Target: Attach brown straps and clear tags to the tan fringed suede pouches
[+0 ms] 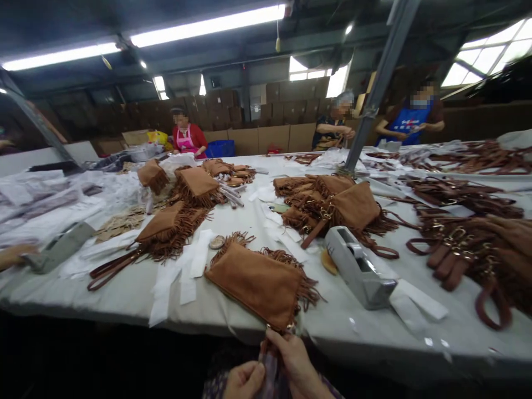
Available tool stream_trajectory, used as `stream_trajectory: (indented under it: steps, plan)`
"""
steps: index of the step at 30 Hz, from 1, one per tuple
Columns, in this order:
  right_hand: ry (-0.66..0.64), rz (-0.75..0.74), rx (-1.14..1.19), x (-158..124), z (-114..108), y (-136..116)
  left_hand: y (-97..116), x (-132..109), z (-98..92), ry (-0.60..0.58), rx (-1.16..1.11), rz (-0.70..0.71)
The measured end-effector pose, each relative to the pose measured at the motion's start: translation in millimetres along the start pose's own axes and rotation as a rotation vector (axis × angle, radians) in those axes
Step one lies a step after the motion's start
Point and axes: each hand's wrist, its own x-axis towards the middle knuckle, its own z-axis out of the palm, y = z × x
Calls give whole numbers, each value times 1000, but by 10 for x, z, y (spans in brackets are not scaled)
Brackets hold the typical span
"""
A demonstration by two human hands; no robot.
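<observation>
A brown suede fringed bag [260, 282] lies flat at the table's near edge, one corner hanging over it. Below that corner my right hand [297, 363] is closed, its fingers pinching something small and dark right by the bag's metal ring. My left hand [243, 380] sits just left of it, fingers curled on the same dark strip, which I cannot make out clearly.
A grey tape dispenser [359, 269] stands right of the bag. Piles of fringed bags [332, 208] and brown straps [461, 255] cover the white table [124, 296]. White paper strips [183, 274] lie left. Three people work at the far side. A co-worker's hand [14, 256] rests at the left edge.
</observation>
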Motion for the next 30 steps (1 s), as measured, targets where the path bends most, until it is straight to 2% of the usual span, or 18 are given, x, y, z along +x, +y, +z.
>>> stream_trajectory:
  steps: [6,13,18,22,25,30]
  plan:
    - [-81,-35,-126,97,-79,72,207,22,-29,3,54,-30]
    - [-91,-50,-250,185,-167,171,139,163,-108,-14,54,-79]
    - [-193,22,-188,113,-275,37,65,285,-10,-94,-81,-100]
    - [-212,-4,-333,30,-430,-32,73,316,80,-65,-208,-121]
    - [-237,-31,-431,-18,-526,52,107,289,125,-51,-229,-92]
    - [-120,-67,-367,-29,-513,222,117,263,178,-45,-237,-80]
